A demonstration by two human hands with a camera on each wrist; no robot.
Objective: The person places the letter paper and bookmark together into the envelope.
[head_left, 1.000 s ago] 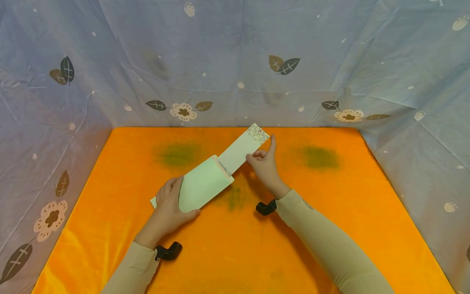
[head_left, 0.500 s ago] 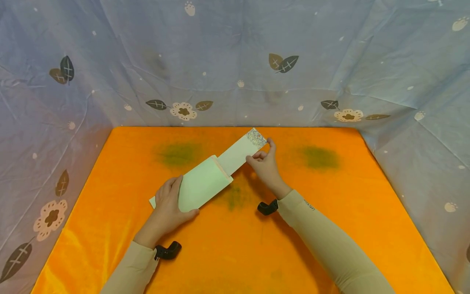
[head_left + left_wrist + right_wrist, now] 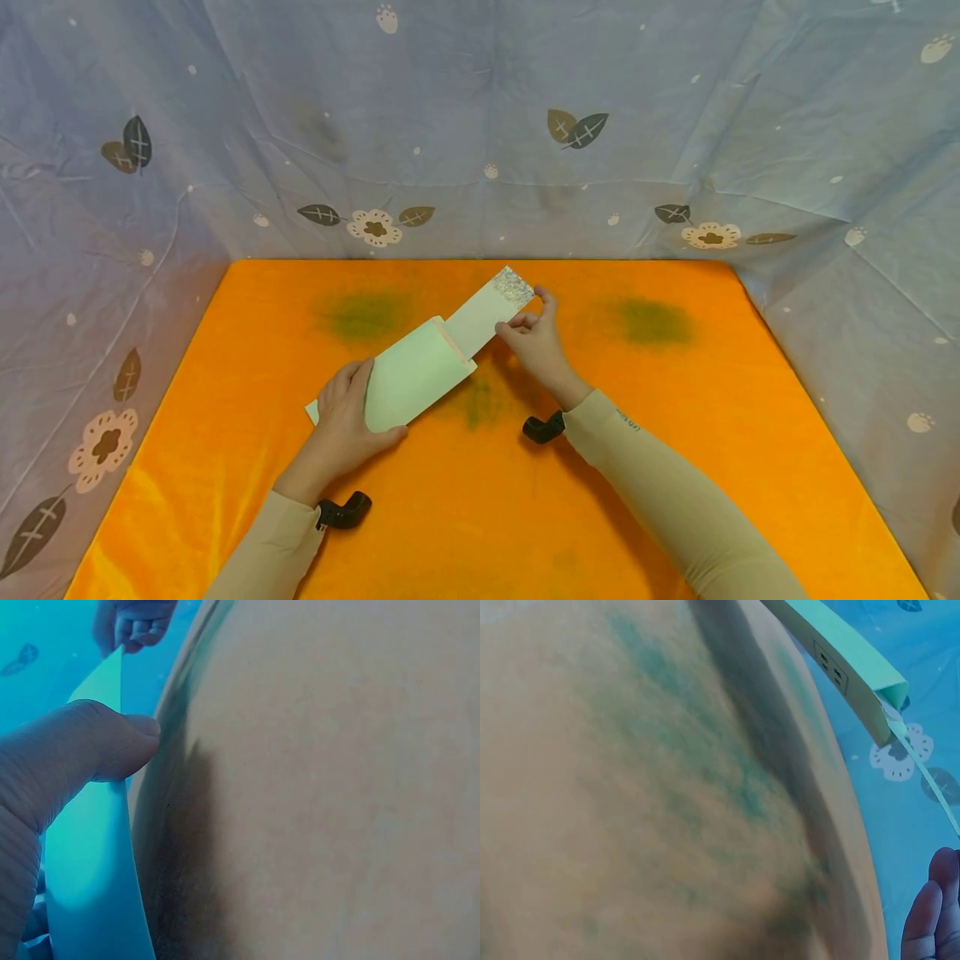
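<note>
A pale green paper sleeve (image 3: 416,375) lies slanted in the air or on the cloth in the head view; I cannot tell which. My left hand (image 3: 341,421) grips its lower-left end, thumb along the near edge and fingers at the far edge. Out of its upper-right mouth sticks a white card strip (image 3: 480,317) with a glittery speckled end. My right hand (image 3: 538,346) pinches that strip by its right edge, index finger at the outer corner. The right wrist view shows the sleeve (image 3: 855,656) side-on with dark printed marks, the strip entering its open mouth.
An orange cloth (image 3: 465,517) with greenish patches covers the table. Grey-blue curtains (image 3: 480,108) printed with flowers and leaves hang behind and at both sides. A black wrist device (image 3: 345,511) sits on the left wrist, another black device (image 3: 543,427) on the right.
The strip has slid further into the sleeve, down and to the left, with my right hand moving along. A speckled band at the sleeve's mouth has gone from sight. My left hand stays nearly still.
</note>
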